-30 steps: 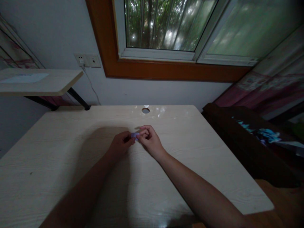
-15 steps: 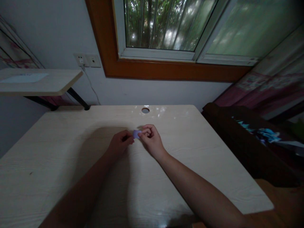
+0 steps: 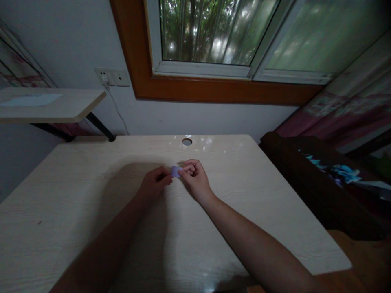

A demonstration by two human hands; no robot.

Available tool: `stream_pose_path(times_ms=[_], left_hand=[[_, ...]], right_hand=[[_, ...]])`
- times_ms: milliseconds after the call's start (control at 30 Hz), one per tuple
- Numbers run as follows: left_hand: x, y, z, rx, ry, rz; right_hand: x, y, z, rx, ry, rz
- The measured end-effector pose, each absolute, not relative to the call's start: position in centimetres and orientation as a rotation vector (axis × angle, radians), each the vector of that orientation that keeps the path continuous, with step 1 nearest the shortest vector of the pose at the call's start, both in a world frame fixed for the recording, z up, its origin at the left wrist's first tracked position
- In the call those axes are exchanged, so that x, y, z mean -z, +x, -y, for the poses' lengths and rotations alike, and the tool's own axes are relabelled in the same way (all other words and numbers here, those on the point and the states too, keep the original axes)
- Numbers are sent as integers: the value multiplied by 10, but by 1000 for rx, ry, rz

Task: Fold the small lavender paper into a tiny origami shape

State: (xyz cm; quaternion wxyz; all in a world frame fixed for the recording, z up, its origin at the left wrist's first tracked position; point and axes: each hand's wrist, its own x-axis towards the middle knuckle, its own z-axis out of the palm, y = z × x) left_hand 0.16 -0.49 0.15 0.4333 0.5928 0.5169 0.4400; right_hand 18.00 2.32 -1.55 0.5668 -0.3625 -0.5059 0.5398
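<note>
**Folding looks well along**

Over the middle of the pale surface [image 3: 91, 195], the left hand [image 3: 154, 185], curled narrow, meets one edge of a purple paper [image 3: 175, 171], its grip unclear. The right hand [image 3: 195, 179] pinches the other edge. The paper seems already folded small, perhaps unfinished.

Both bare forearms reach in from the near edge, the left from 7 o'clock and the right from 5 o'clock, and meet at the centre. The left hand [image 3: 154, 185] lies knuckles up with its fingers curled. The right hand [image 3: 196, 181], at its 3 o'clock, is loosely fisted. The fingertips of both hands pinch a small purple piece [image 3: 175, 171] between them.
</note>
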Motion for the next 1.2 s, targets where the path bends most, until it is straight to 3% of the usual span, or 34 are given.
stream_pose_path(times_ms=[467,1200], left_hand=[[-7,5,6,-1143,1373,-1267],[-8,7,5,-1037,1694,-1373]], right_hand=[[13,181,-25,-1294,-848,1122],[11,180,-21,-1333,-840,1242]])
